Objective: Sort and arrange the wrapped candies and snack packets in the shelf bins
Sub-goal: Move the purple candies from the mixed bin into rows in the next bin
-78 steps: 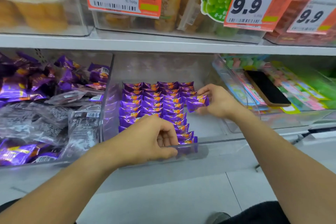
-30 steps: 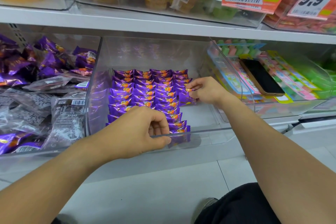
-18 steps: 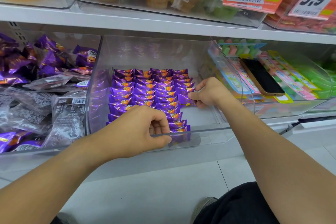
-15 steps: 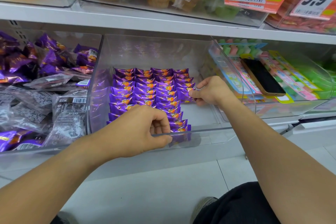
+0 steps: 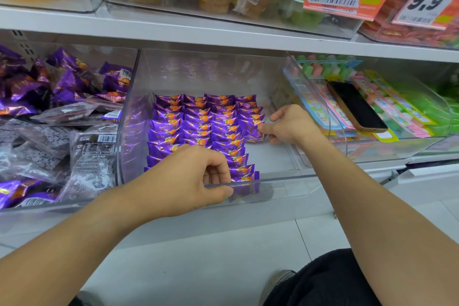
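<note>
1. A clear plastic shelf bin (image 5: pixel 285 179) in the middle holds small purple-wrapped candies with orange marks (image 5: pixel 198 122), laid in neat overlapping rows over its left and middle floor.
2. The left hand (image 5: pixel 183 179) grips the bin's front rim, fingers curled inside and thumb on the outer face.
3. The right hand (image 5: pixel 288 124) pinches a purple candy at the right end of the rows (image 5: pixel 255 131) with thumb and curled fingers.
4. A black phone (image 5: pixel 355 107) lies on colourful packets in the right-hand bin (image 5: pixel 335 117).
5. Loose purple and grey snack packets (image 5: pixel 62 117) fill the left bin.
</note>
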